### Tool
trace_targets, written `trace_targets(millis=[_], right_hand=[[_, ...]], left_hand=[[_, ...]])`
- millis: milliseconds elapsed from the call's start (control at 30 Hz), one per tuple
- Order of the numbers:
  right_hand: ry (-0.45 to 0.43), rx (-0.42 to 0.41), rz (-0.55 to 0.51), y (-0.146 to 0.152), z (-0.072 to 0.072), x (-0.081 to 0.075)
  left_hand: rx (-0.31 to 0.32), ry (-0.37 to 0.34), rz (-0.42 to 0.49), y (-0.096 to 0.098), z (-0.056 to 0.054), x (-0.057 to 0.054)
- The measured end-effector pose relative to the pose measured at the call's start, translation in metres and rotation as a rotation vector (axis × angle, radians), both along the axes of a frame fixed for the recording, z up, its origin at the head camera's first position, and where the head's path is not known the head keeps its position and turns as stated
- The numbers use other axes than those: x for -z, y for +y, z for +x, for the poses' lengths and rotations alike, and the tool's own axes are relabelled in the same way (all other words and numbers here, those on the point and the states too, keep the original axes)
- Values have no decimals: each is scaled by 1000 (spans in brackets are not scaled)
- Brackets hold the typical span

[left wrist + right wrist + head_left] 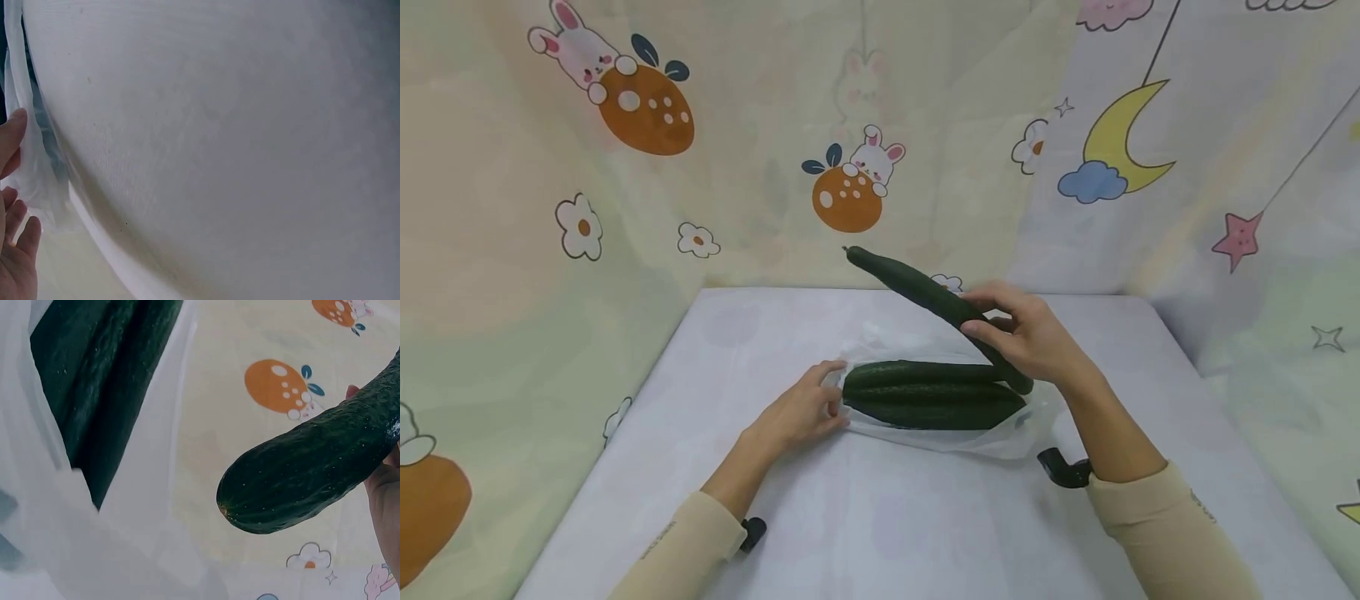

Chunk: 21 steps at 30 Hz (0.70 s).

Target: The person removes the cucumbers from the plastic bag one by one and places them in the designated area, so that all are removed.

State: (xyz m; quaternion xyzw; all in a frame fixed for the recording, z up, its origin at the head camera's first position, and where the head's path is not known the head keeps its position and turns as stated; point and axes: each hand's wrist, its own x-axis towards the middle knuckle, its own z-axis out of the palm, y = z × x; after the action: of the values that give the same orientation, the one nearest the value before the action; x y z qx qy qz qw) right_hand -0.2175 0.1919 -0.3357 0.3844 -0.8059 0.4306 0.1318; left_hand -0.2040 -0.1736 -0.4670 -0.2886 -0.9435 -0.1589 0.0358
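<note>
Cucumber (917, 285), pinched in my right hand (1037, 333) at twelve o'clock of the bag (940, 437), could swivel, being gripped off-centre; my left hand (797, 408), fingers spread at nine, may let plastic slide.

A cartoon-printed backdrop (752, 150) with a yellow moon (1108, 133) hangs behind a white tabletop (910, 525).

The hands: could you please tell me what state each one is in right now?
Left hand: open, fingers apart at the edge of the bag.
Right hand: closed, holding one cucumber.
</note>
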Motion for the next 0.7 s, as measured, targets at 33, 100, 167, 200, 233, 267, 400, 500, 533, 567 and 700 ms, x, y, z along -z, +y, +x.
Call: trace_targets(millis=[33,100,167,200,233,267,400,500,533,567,700], right_hand=[[0,2,-3,2,0,-2],[-1,2,-8,6,-1,-4],[-5,-1,-14,9,-2,-5],[-6,0,-16,10,-2,-6],[-6,2,-17,11,-3,-7],[-6,8,-19,12,-3,-7],[-6,35,-30,19,-3,-11],[-5,60,-41,26,-2,-13],[-5,71,-45,29,-2,-13],[-4,84,-46,31,-1,-14],[-10,159,-40,44,2,-11]], left_hand=[[1,2,0,1,0,0],[3,3,-5,1,-1,0],[3,4,-4,1,-1,0],[2,4,-5,2,-1,-1],[0,2,-3,2,0,-1],[0,1,-3,2,0,-2],[-3,-5,2,2,-1,-2],[-4,-6,-5,3,-1,-1],[-5,-7,-7,3,-2,0],[-6,-7,-9,3,-2,0],[-13,-18,-14,2,-1,1]])
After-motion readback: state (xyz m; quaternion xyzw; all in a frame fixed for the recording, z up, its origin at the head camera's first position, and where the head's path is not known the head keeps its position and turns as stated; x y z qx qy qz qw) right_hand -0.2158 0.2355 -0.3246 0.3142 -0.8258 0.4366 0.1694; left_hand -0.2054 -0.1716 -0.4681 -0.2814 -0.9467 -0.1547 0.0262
